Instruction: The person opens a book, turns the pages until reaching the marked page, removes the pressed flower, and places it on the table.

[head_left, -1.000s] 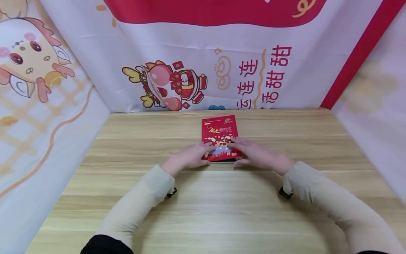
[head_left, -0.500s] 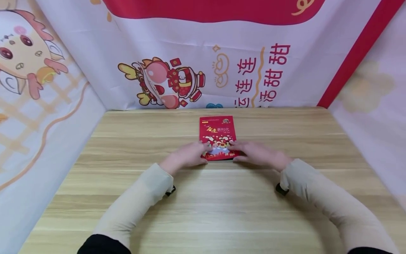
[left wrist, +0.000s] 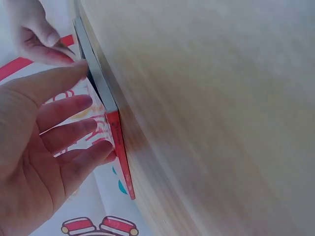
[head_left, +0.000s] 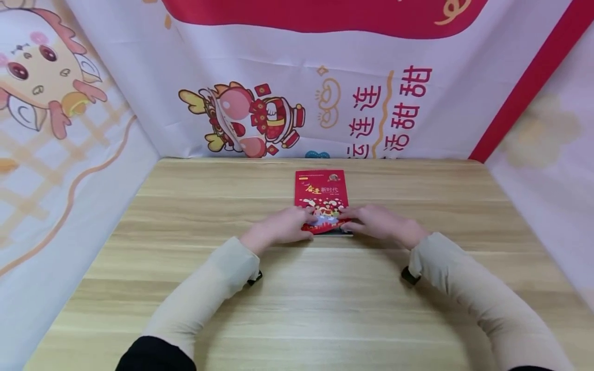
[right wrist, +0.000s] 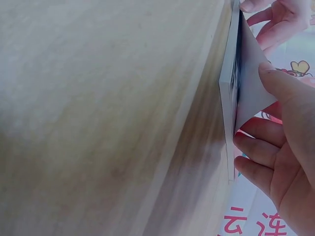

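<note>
Only hands (head_left: 331, 226) at booklet (head_left: 321, 191) edge

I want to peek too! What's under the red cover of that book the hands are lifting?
The right hand pinches up a corner of the red book cover; its white underside and page edges show. The left hand rests on it. The pages' print is hidden.

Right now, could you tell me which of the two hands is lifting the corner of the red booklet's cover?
The right hand: its thumb peels the near corner of the red booklet cover upward, while the left hand only rests its fingers on the cover.
</note>
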{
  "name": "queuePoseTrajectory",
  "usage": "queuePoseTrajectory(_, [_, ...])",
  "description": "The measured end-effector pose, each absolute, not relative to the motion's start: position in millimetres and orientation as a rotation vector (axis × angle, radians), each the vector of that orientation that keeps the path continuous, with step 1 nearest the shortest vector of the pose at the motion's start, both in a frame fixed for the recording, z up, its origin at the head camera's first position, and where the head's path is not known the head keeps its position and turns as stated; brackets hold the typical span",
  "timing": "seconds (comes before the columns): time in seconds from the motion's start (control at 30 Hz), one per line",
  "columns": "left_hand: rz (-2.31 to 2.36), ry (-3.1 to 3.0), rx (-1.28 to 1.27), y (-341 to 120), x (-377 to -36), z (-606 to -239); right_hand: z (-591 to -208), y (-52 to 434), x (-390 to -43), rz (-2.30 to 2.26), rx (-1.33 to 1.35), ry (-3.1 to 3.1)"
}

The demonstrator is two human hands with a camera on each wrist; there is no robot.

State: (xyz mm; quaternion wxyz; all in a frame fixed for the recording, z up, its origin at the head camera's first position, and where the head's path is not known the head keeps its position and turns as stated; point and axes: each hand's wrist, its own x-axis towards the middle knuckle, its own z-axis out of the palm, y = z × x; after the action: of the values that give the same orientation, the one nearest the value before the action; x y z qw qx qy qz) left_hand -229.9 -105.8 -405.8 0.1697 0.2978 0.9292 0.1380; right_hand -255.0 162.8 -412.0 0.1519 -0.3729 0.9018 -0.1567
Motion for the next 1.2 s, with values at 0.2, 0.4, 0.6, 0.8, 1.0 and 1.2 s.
queuePoseTrajectory(0.2, [0.375, 2.627, 0.904, -92, -232, -407, -414, 165, -254, -0.511, -1.084, 2.601])
queuePoseTrajectory(0.4, [0.416, 2.664, 0.881, -83, -232, -408, -416, 163, -257, -0.549, -1.093, 2.612])
queuePoseTrajectory(0.6, [0.477, 2.739, 0.882, -76, -233, -411, -414, 158, -261, -0.526, -1.031, 2.654])
queuePoseTrajectory(0.8, [0.448, 2.771, 0.856, -71, -235, -408, -412, 156, -262, -0.541, -1.053, 2.669])
queuePoseTrajectory(1.0, [0.453, 2.773, 0.816, -69, -236, -407, -409, 158, -260, -0.597, -1.032, 2.687])
queuePoseTrajectory(1.2, [0.490, 2.777, 0.795, -73, -236, -408, -405, 166, -258, -0.652, -0.926, 2.755])
